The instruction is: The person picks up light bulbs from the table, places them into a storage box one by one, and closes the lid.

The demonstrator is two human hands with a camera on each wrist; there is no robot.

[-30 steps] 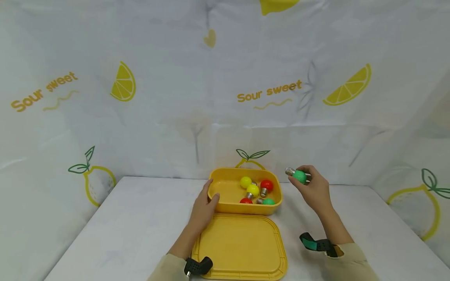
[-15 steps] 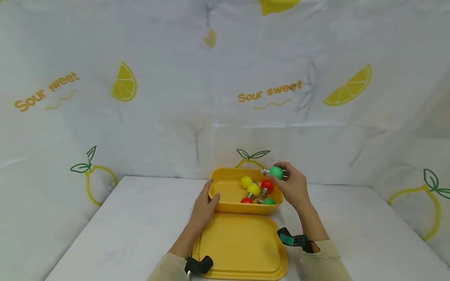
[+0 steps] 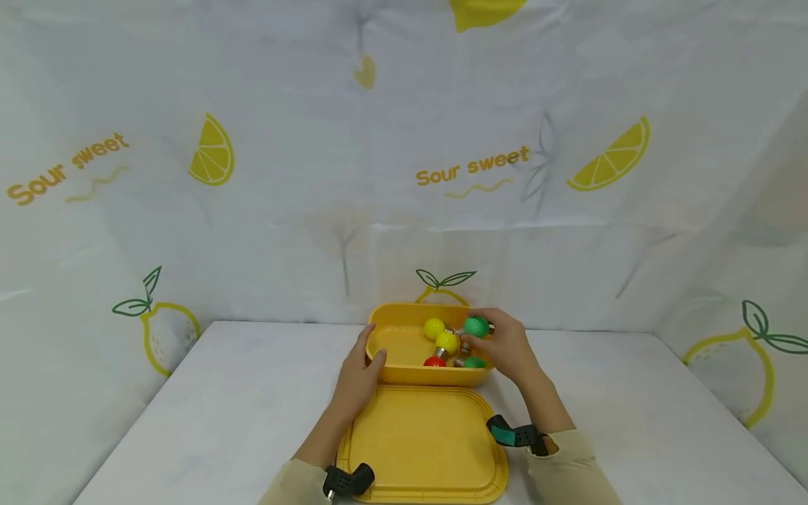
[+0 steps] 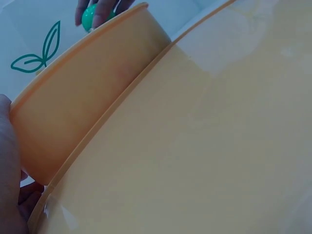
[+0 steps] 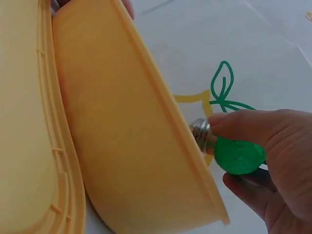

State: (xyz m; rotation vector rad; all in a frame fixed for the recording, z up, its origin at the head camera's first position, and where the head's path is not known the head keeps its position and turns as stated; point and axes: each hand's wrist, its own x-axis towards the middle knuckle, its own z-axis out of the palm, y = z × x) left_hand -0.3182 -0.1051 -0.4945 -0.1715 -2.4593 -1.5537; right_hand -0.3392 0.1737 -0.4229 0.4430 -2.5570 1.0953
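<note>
A yellow plastic box (image 3: 400, 344) stands at the far middle of the table. My left hand (image 3: 355, 382) grips its left end, thumb at the front corner and fingers along the side. My right hand (image 3: 510, 351) pinches a green light bulb (image 3: 476, 327) over the box's right end, its metal base pointing left. In the right wrist view that base (image 5: 201, 134) is right at the box's rim. Inside lie two yellow bulbs (image 3: 447, 342), a red bulb (image 3: 434, 362) by the front wall and another green bulb (image 3: 475, 362). A further bulb's base shows beneath the held one.
A flat yellow lid (image 3: 423, 445) lies on the white table (image 3: 208, 421) directly in front of the box, between the forearms. Behind the box rises a white backdrop (image 3: 303, 210) with lemon prints. A black band (image 3: 348, 480) is on each wrist.
My right hand has carried the green bulb left from beside the box, then down over its right end, covering the red bulb there. The left hand keeps its hold on the box.
</note>
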